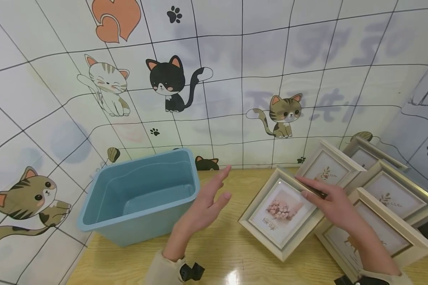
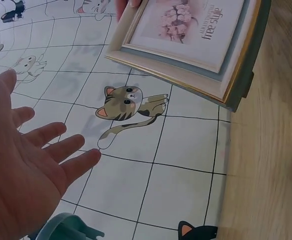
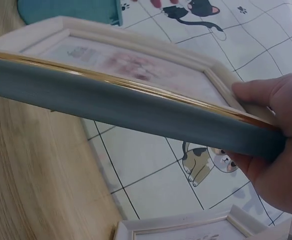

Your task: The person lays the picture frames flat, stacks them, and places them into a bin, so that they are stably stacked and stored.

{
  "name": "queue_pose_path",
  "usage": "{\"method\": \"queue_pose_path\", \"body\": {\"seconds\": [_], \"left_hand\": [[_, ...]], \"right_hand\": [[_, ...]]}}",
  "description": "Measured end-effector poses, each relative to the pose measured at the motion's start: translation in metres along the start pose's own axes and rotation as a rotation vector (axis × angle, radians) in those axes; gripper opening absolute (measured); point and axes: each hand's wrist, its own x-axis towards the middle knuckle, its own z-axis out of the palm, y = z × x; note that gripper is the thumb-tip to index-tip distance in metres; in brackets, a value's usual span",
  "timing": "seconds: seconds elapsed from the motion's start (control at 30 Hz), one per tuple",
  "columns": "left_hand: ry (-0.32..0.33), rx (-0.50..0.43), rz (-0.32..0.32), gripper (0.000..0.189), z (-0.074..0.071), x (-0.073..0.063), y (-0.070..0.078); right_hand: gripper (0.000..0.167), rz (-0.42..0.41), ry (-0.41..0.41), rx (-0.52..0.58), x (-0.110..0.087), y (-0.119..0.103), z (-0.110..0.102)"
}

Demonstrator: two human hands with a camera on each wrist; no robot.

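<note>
My right hand (image 1: 337, 206) grips a cream picture frame (image 1: 256, 209) by its edge, thumb on the front, holding it tilted above the table. Pink flowers and the words "free style" show on its print, and the right wrist view gives its gold-lined, grey-green side (image 3: 136, 112). Between the bin and that frame, my left hand (image 1: 208, 202) hovers with fingers extended and nothing in it. The left wrist view shows the left hand (image 2: 31, 160) spread, apart from the frame (image 2: 170, 70). A blue plastic bin (image 1: 139, 219) stands to the left, its visible inside bare.
Several more picture frames lean together at the right, among them a front one (image 1: 396, 225) and one at the back (image 1: 322, 158). They sit on a wooden table (image 1: 221, 253). Behind it rises a wall with a cat-patterned tile covering (image 1: 224, 99).
</note>
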Motion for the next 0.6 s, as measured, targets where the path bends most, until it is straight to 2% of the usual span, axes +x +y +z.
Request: {"method": "queue_pose_path", "body": {"seconds": [0.13, 0.23, 0.33, 0.43, 0.5, 0.6], "left_hand": [[-0.004, -0.155, 0.012, 0.06, 0.008, 0.005, -0.008], [-0.025, -0.271, 0.042, 0.059, 0.016, 0.009, -0.014], [-0.07, -0.372, 0.11, 0.06, 0.023, 0.013, -0.017], [-0.125, -0.479, 0.153, 0.063, 0.028, 0.016, -0.016], [-0.148, -0.53, 0.158, 0.065, 0.031, 0.017, -0.014], [-0.164, -0.557, 0.142, 0.067, 0.032, 0.016, -0.011]], "right_hand": [[0.045, 0.035, -0.046, 0.12, -0.001, -0.005, 0.0], [0.044, 0.026, -0.056, 0.191, -0.002, -0.011, 0.003], [0.044, -0.028, -0.047, 0.247, -0.001, -0.017, 0.007], [0.046, -0.101, -0.044, 0.313, 0.0, -0.024, 0.012], [0.048, -0.156, -0.049, 0.356, 0.002, -0.028, 0.015], [0.049, -0.218, -0.05, 0.392, 0.006, -0.033, 0.021]]}}
